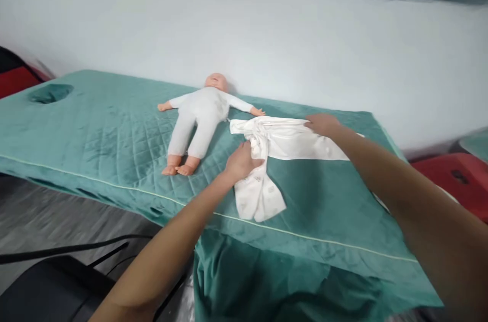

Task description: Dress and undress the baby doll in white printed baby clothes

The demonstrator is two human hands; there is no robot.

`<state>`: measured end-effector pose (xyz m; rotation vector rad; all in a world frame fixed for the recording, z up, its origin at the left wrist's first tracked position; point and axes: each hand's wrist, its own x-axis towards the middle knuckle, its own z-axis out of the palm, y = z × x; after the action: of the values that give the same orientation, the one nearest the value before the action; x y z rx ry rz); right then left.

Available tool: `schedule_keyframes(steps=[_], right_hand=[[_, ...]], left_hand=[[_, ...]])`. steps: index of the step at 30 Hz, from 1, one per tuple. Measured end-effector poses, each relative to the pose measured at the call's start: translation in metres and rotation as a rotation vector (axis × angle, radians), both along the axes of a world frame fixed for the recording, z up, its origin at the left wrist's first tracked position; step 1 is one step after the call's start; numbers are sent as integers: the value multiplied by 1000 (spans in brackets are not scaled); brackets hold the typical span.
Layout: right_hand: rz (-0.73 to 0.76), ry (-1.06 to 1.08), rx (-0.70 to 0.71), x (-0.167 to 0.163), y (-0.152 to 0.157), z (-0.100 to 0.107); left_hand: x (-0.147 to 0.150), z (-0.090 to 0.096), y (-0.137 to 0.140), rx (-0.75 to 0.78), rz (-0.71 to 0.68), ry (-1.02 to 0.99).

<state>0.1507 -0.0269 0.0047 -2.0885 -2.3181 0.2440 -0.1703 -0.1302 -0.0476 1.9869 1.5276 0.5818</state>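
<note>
White baby clothes with a faint print lie bunched on the green bed, one part hanging toward the front edge. My left hand is closed on the gathered cloth near its middle. Farther right, my right hand grips the upper edge of the same cloth, its fingers partly hidden. Just left of the clothes a baby doll in a white body lies on its back, arms spread, head toward the wall. Neither hand touches the doll.
The green quilted massage bed has a face hole at its left end. A white wall runs behind it. A red chair stands at the right, and a black chair is at the lower left.
</note>
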Motion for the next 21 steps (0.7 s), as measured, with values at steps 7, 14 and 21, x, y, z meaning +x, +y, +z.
schedule_keyframes(steps=[7,14,21], right_hand=[[304,-3,182,-16,-82,78],[543,106,172,-17,-194,135],[133,181,67,4,-254,133]], left_hand=[[63,41,-17,394,-316,-177],[94,85,-35,699,-298,-12],[72,115,-53,697,-123,74]])
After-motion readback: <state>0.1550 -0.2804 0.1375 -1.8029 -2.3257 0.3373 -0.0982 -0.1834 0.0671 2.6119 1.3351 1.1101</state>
